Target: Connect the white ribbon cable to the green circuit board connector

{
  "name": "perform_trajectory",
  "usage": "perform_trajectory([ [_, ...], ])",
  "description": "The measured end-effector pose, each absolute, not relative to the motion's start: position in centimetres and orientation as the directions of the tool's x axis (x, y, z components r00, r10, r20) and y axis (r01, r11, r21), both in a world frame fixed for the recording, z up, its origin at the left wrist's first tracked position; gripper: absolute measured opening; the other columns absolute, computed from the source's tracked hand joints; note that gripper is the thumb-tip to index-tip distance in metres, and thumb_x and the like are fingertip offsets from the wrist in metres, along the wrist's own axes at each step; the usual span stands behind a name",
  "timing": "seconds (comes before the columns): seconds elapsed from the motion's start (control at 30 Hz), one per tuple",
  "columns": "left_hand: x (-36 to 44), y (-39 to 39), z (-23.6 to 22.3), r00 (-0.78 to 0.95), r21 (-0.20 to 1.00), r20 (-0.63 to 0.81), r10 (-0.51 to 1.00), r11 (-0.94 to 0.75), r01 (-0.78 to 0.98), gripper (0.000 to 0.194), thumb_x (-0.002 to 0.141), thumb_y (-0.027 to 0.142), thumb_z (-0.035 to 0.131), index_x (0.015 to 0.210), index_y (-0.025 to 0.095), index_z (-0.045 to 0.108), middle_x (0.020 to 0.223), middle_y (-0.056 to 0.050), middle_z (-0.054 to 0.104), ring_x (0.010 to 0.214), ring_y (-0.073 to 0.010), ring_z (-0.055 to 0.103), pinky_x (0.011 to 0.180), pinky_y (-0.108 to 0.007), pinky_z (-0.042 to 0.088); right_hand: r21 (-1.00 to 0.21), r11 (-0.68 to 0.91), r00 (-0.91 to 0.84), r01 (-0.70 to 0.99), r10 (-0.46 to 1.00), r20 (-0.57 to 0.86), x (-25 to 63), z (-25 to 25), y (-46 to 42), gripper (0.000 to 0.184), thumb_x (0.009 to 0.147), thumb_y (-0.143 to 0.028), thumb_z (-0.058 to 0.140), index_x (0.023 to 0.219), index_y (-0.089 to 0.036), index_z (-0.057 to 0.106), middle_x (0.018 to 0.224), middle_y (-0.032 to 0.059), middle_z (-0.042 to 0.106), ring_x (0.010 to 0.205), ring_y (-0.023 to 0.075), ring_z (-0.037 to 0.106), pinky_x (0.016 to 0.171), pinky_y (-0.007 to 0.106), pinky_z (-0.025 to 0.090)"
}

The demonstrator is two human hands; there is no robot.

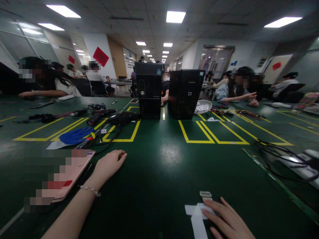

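Resting with its fingers spread, your right hand (230, 219) touches the crossed white strips (198, 225) on the green table (154, 186), and a fingertip reaches the near edge of a small metal-rimmed piece (205, 194) at their far end. Nothing looks pinched there; the hand lies over the strips rather than closed on them, and they sit near the table's front, right of centre. Your left hand (109, 164) lies farther forward on the opposite side, fingers loosely curled; you can't tell from this angle whether anything is under them. A bracelet (91, 190) circles that wrist. Just left of the forearm lies a pink flat item (77, 176), partly blurred out, and beyond it are a blue glove (74, 136) and a red-and-black tool (87, 141) beside it. Far to your right, a long green strip (276, 181) runs diagonally, near black cables (274, 156) that loop over a white block (301, 167). Ahead of you, yellow tape outlines (122, 140) mark the tabletop on both sides, and past them two black computer towers (149, 89) stand upright, slightly apart, a white basket (203, 107) just beside the right one. Other people sit at tables beyond.
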State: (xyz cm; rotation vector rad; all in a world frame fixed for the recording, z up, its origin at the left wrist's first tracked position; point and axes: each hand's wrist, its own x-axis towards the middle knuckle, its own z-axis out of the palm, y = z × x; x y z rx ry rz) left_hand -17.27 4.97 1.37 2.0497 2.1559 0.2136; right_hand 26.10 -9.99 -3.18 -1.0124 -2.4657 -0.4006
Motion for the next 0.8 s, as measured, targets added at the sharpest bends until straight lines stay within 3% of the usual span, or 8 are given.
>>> perform_trajectory([
  [0.27,-17.6,5.1,1.1,-0.053,0.245,-0.017,0.998,0.055,0.968,0.051,0.088,0.053,0.034,0.116,0.021,0.062,0.118,-0.01,0.064,0.103,-0.0262,0.061,0.079,-0.035,0.05,-0.002,0.855,-0.757,0.519,0.461,0.463,19.4,-3.0,-8.7,0.026,0.099,-0.023,0.043,0.116,-0.014,0.059,0.119,0.008,0.059,0.114,0.0171,0.052,0.101,0.032,0.039],
  [0.43,-17.6,5.1,1.0,-0.057,0.247,-0.021,0.998,0.06,0.967,0.05,0.088,0.053,0.035,0.115,0.021,0.062,0.119,-0.009,0.063,0.103,-0.026,0.061,0.079,-0.034,0.05,-0.114,0.837,-0.77,0.536,0.539,0.342,17.2,-2.4,-8.2,0.029,0.093,-0.013,0.046,0.12,-0.014,0.057,0.129,0.0067,0.051,0.121,0.0189,0.046,0.102,0.033,0.039],
  [0.57,-17.6,5.0,1.1,-0.053,0.231,-0.011,0.999,0.054,0.971,0.05,0.088,0.052,0.034,0.115,0.021,0.062,0.119,-0.009,0.063,0.103,-0.0258,0.061,0.081,-0.035,0.049,-0.21,0.782,-0.745,0.587,0.623,0.237,15.8,-1.6,-7.5,0.038,0.09,-0.014,0.048,0.128,-0.019,0.051,0.135,0.004,0.046,0.124,0.0213,0.043,0.106,0.046,0.034],
  [0.67,-17.5,5.0,1.1,-0.055,0.228,-0.012,0.998,0.056,0.972,0.05,0.089,0.052,0.034,0.115,0.021,0.062,0.119,-0.009,0.064,0.103,-0.0259,0.061,0.08,-0.034,0.049,-0.221,0.715,-0.69,0.663,0.698,0.191,14.8,-1.2,-7.1,0.042,0.091,-0.017,0.045,0.133,-0.023,0.046,0.139,0.0038,0.041,0.126,0.0248,0.04,0.105,0.057,0.032],
  [0.8,-17.5,5.1,1.1,-0.047,0.235,-0.014,0.999,0.049,0.971,0.049,0.089,0.051,0.035,0.115,0.02,0.062,0.119,-0.009,0.063,0.104,-0.0259,0.061,0.082,-0.034,0.049,-0.193,0.664,-0.62,0.722,0.745,0.244,14.4,-1.5,-7.0,0.044,0.089,-0.015,0.044,0.133,-0.022,0.046,0.138,0.0065,0.042,0.123,0.0267,0.042,0.102,0.054,0.04],
])
